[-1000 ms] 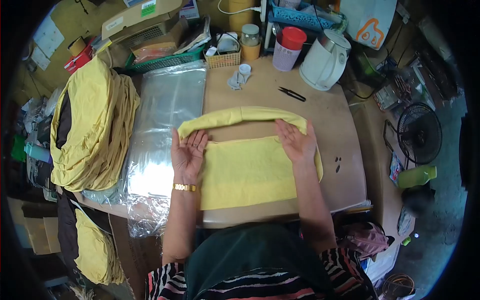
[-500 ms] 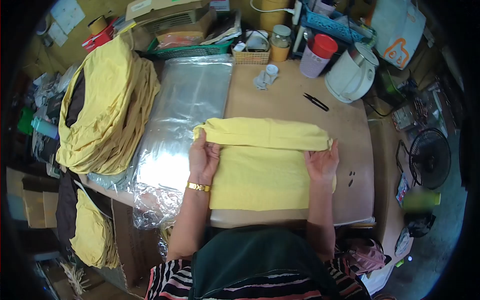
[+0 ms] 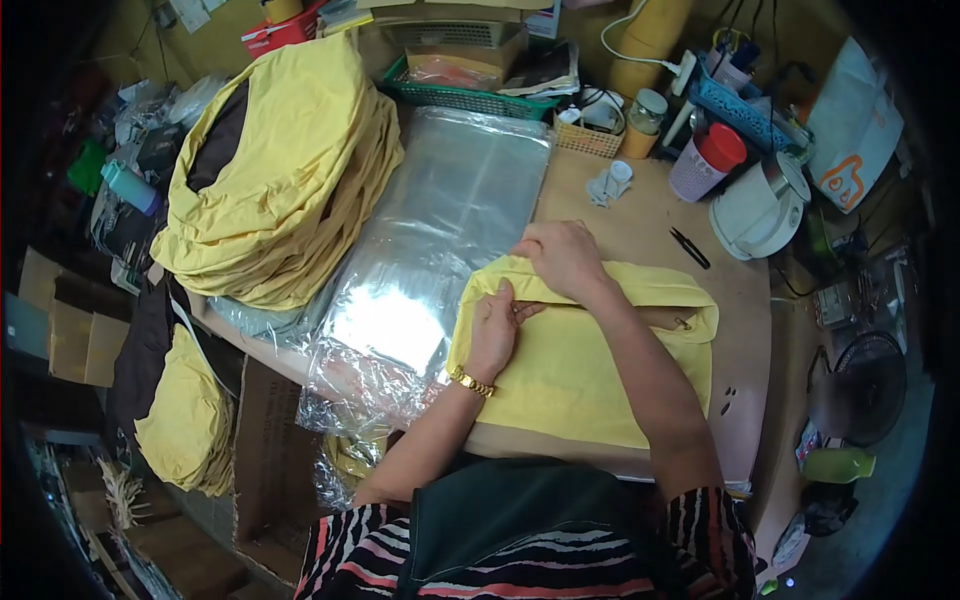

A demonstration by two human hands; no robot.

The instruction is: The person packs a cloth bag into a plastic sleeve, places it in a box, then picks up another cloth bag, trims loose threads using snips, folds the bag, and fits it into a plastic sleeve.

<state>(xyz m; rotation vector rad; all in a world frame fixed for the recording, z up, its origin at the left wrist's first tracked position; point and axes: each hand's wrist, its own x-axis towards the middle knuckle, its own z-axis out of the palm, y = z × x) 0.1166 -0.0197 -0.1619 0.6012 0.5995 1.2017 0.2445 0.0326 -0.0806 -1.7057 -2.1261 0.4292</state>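
A yellow cloth bag (image 3: pixel 585 385) lies flat on the table, its upper part folded over into a band. Along that band runs a gap, with a small dark metal piece like a zip pull near its right end. My left hand (image 3: pixel 492 335), with a gold bracelet at the wrist, grips the bag's left side: the thumb rests on top and the fingers reach into the gap. Crossing over to the upper left corner, my right hand (image 3: pixel 565 260) pinches the band's edge, its fingertips partly hidden.
Left of the bag lie clear plastic sleeves (image 3: pixel 455 190) and a tall pile of yellow cloth (image 3: pixel 270 190). Black thread snips (image 3: pixel 690 248), a white kettle (image 3: pixel 750 220) and a red-topped cup (image 3: pixel 700 165) stand or lie to the right. Baskets line the back.
My right hand has left the band's right end and crossed to its upper left corner. The band has loosened, showing the gap. The view has shifted left.
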